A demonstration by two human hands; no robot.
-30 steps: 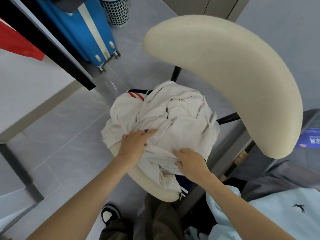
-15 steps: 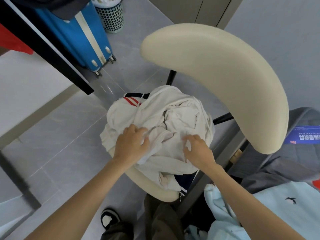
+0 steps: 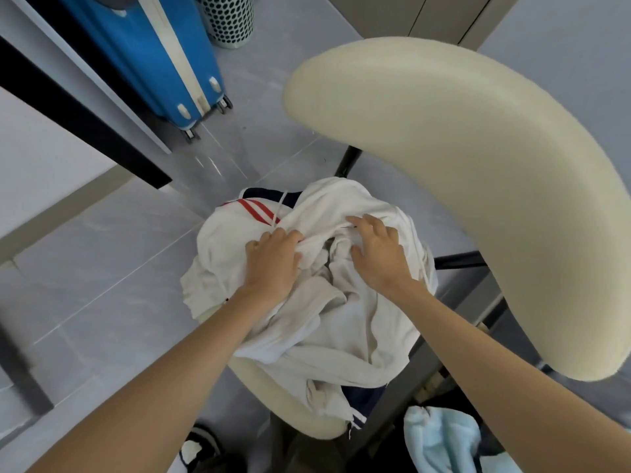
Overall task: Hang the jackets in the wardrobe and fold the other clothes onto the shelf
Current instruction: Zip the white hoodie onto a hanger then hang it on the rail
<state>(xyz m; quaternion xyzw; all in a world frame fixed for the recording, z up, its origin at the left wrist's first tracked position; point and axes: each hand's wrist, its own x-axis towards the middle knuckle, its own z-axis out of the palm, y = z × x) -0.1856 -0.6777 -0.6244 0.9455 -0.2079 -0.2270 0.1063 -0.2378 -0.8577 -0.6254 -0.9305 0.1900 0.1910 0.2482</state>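
Left fingers [image 3: 269,238]: curled knuckles-up, tips buried in a fold of the white jacket [image 3: 341,322] and bunching the cloth. Right fingers [image 3: 363,223]: spread and nearly straight, lying flat on the cloth with the thumb pressed beside a crease. They grip nothing that shows.

Left hand [image 3: 273,268] and right hand [image 3: 380,257] sit near each other on top of the heap, apart, with a dark crease between them. Both forearms are bare and come in from the bottom edge.

The jacket is crumpled on the chair seat [image 3: 273,394], which is cream and mostly covered. Red stripes and a navy band show at the far side, with a white drawstring across them. A navy patch with white stripes hangs at the near edge (whether this is one garment or two I cannot tell).

The chair back [image 3: 461,199] is cream and curved, and rises to the right of the heap — close to the camera, so it looks large.

Surroundings:
- A grey tiled floor [image 3: 102,268] is under everything.
- A blue suitcase [image 3: 164,63] stands at upper left, wheels on the floor.
- A bin with round holes [image 3: 228,18] is just beside the suitcase.
- A light blue cloth [image 3: 440,438] lies at lower right.
- A shoe [image 3: 194,452] shows at the bottom edge, partly cut off.
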